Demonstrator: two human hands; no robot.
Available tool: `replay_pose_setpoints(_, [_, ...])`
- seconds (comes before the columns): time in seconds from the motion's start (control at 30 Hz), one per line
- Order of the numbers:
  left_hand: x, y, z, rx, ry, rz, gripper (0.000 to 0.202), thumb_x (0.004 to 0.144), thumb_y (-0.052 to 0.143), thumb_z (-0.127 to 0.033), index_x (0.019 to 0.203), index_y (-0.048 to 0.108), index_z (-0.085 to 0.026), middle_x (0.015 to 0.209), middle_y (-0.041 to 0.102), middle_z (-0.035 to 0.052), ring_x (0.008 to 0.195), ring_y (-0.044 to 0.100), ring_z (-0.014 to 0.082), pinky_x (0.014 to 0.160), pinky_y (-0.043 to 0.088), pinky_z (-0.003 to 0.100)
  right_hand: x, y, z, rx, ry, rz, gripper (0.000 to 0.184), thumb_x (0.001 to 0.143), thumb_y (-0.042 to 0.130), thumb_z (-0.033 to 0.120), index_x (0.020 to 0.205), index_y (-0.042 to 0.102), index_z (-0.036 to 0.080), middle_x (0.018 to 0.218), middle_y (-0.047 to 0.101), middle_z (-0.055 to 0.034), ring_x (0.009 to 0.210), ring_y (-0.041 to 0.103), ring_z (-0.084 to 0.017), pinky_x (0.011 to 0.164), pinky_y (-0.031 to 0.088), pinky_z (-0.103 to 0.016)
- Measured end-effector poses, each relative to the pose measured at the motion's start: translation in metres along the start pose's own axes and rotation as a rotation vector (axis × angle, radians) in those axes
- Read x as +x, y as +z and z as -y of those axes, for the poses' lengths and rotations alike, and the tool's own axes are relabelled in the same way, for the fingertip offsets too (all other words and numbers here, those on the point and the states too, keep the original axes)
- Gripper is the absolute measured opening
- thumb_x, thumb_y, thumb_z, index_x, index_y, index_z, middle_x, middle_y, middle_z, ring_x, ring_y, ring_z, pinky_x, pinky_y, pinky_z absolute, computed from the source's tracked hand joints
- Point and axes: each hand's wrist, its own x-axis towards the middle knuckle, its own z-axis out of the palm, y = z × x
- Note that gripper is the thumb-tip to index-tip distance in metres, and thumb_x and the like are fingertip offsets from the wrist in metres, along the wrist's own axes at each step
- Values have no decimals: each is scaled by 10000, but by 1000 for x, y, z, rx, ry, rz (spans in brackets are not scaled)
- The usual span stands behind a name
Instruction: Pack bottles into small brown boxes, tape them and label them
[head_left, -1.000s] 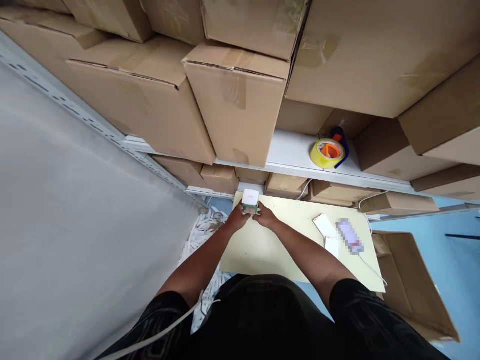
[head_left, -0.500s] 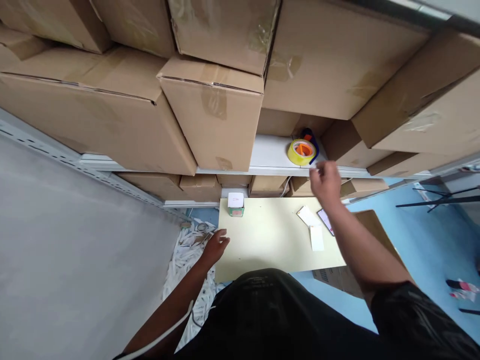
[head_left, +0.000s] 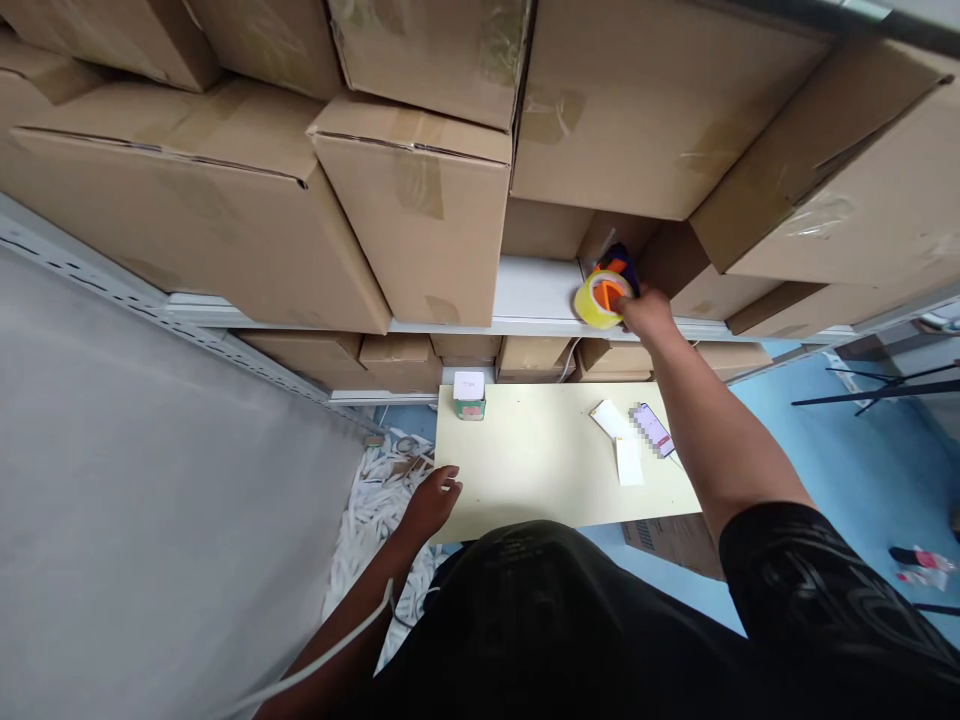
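- Right hand [head_left: 649, 312]: extended to the shelf [head_left: 534, 290], in contact with the right side of the dispenser [head_left: 608, 292]. The thumb lies at the roll's edge; the other fingers are mostly hidden, so whether the grip is closed cannot be told.
- Dispenser: located on the shelf near its front edge (orange hub, dark blue body), carrying a yellow roll [head_left: 588, 307].
- Left hand [head_left: 433, 500]: released, holding nothing, fingers loosely bent. Position: at the left edge of the table [head_left: 532, 460] (contact with the surface cannot be told).
- Box [head_left: 469, 398]: stands at the rear left corner of the table; white top, green front.
- Cards: two white pieces, the upper [head_left: 610, 418] lying at an angle, the lower [head_left: 628, 463] adjoining it.
- Phone [head_left: 658, 436]: lies just right of the cards (screen partly pixelated).
- Cartons [head_left: 424, 235]: brown, taped, stacked on the shelf to both sides of the dispenser.
- Scraps [head_left: 364, 525]: white strips, heaped left of the table.
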Motion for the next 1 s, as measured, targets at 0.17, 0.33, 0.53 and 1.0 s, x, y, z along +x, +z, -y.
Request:
replay_pose_setpoints(0.17, [-5,3,2,20,14,30,391,900,525,-419,1197,659,-203,1240,724,97,1060,716,244,936,569,375,-134,-34,-43,82,215,59,331,832,686,283,1152,683,203,1010,746,-76,829,662,-220,700,511,-319])
replay_pose_setpoints(0.33, [-11,9,-11,52,-18,2,366,871,537,-389,1166,674,-222,1236,728,88,1055,714,248,981,556,394,-243,-1,-114,-15,299,359,330,863,606,326,1160,668,198,1026,741,-75,923,679,-242,783,505,-317])
replay_pose_setpoints(0.53, [-35,47,-49,67,-78,-89,381,872,527,-388,1167,681,-203,1230,733,94,1056,710,239,939,564,367,-279,64,-193,-226,331,593,268,926,544,297,1150,620,174,1136,696,-134,1035,676,-266,822,490,-328])
replay_pose_setpoints(1.0, [-144,180,-124,68,-187,-309,353,903,560,-354,1210,673,-220,1171,720,90,1034,705,229,894,569,354,-259,49,-251,-74,38,754,644,880,533,551,1387,489,156,1345,586,-197,1188,639,-322,936,516,-407])
